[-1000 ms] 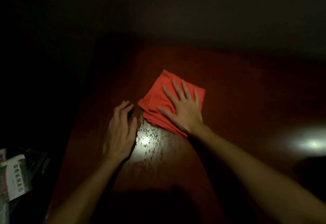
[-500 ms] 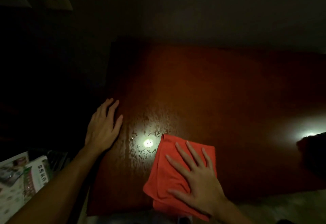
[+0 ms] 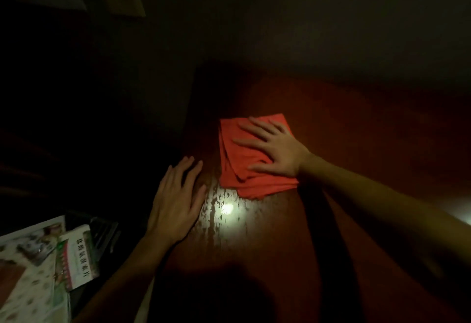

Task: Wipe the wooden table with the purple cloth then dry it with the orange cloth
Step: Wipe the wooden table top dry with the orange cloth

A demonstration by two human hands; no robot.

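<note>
Right hand point(image 3: 276, 148) lies spread flat on the orange cloth point(image 3: 251, 167) near the table point(image 3: 369, 144) left edge, left hand point(image 3: 175, 201) flat bracing beside it; even pressure over the streaky wet patch point(image 3: 224, 210) should dry it best.

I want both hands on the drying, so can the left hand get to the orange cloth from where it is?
Probably yes. The left hand lies flat on the table just beside the cloth, with bare wood between them; the right hand covers only the cloth's right part.
</note>
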